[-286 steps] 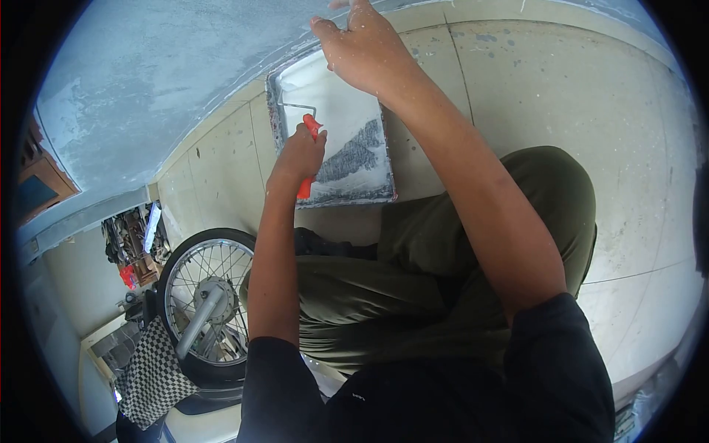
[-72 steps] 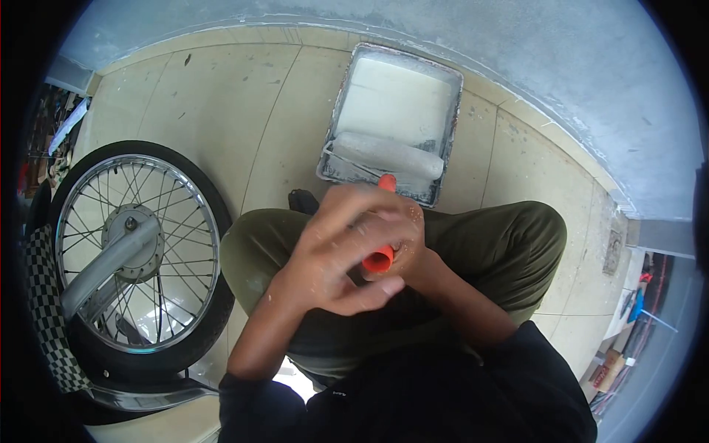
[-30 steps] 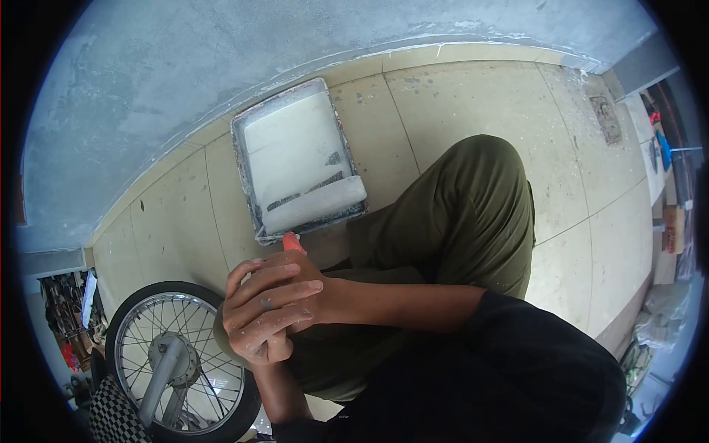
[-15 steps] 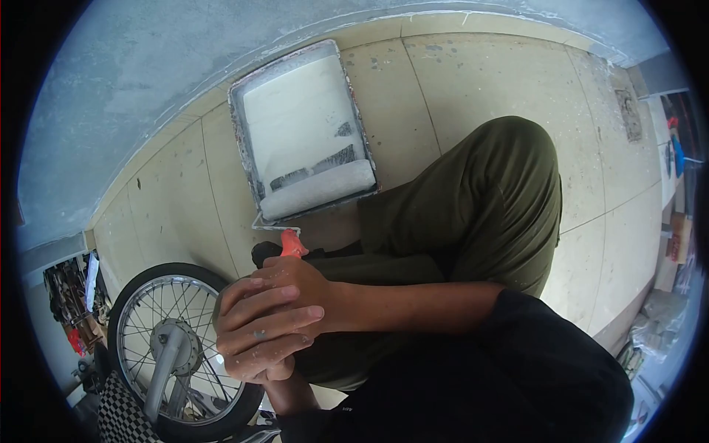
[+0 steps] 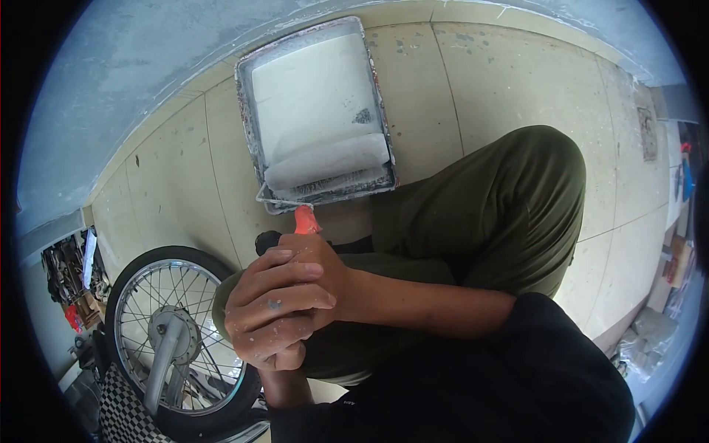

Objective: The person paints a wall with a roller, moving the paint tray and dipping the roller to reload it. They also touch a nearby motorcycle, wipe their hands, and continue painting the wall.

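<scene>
Both hands are clasping together just above the knees. The right hand (image 5: 284,303) is curling shut over the left hand (image 5: 286,359), its paint-flecked fingers lying across and pointing toward the wheel side. Only a small part of the left hand is showing under the clasp, so how its fingers are sitting cannot be told. Most of the handle (image 5: 305,221) of the paint roller (image 5: 327,161) is hiding inside the two hands; just its orange end is poking out from the top of the grip, toward the tray.

Olive trousers (image 5: 502,207) are filling the right of the view, with one bent knee rising beside the tray's near corner. Down on the left, a spoked wheel (image 5: 173,341) is standing close to the hands, its lower edge cut off by the frame, and a checkered cloth (image 5: 129,410) is hanging in front of it.

Beyond the handle, the roller's thin wire frame is reaching over the near rim of the tray (image 5: 246,103). The roller's sleeve is lying crosswise in the near end of the tray, coated white and blending with the paint. White paint is covering nearly all of the tray's bed, with a few dark bare patches showing. The tray is sitting on the pale tiled floor (image 5: 185,184), its far end close to the grey wall (image 5: 111,66).
</scene>
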{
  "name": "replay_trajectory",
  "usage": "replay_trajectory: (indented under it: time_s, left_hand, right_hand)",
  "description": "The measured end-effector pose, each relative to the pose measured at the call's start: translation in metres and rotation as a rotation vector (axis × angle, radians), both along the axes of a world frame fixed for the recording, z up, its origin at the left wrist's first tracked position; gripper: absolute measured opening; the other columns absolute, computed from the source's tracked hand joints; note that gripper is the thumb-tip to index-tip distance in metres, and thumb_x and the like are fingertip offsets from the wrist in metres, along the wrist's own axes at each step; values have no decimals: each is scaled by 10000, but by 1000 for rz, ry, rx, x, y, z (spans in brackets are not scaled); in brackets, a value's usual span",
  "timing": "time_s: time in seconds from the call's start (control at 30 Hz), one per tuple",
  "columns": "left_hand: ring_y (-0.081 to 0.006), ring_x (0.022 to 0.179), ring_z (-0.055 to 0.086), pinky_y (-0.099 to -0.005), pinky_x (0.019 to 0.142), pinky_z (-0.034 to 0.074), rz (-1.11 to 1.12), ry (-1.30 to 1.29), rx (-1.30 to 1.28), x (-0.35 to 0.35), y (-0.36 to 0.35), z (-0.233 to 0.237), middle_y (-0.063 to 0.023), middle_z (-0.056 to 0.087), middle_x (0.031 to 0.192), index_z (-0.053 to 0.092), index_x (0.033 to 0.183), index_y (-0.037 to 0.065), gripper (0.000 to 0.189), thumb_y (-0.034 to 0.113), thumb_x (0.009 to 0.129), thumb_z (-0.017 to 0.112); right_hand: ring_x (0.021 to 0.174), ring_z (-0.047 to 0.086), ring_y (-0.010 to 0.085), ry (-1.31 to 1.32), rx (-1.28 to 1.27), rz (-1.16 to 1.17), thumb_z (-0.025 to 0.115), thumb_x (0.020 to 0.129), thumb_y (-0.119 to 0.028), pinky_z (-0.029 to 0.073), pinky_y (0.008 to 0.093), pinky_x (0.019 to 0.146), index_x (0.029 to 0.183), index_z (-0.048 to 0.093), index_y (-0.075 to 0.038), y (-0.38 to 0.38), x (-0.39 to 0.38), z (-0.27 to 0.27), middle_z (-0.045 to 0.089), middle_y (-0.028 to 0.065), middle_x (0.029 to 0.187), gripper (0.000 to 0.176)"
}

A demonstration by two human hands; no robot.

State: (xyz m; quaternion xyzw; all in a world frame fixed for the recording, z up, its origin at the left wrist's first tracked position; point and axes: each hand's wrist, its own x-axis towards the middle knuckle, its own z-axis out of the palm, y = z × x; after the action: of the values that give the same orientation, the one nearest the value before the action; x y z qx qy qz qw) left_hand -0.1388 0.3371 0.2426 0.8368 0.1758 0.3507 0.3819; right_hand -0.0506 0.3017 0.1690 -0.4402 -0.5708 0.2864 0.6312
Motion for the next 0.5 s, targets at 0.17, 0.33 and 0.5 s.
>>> replay_trajectory:
  time_s: [0.17,0.33,0.5]
  left_hand:
    - [-326,907,729,-505,902,532,-49,-14,-8,2,9,-8,-89,734,785,569,603,82,190,179,765,593]
    - [-326,902,724,-494,887,532,-52,-17,69,7,18,-14,-96,733,818,590,618,66,194,195,763,600]
    - [-315,898,717,-479,834,536,-109,-107,196,1,4,-10,-140,731,906,660,721,25,190,212,743,631]
  right_hand:
    - [663,678,202,24,-23,-22,735,646,-351,474,365,572,706,675,-197,7,2,-5,654,-41,692,176]
    - [697,674,227,-27,147,-43,741,641,-341,461,391,561,719,659,-187,20,15,-17,656,1,719,191]
    - [668,652,266,-79,138,31,749,649,-333,454,390,560,698,630,-151,2,-1,-51,642,46,710,223]
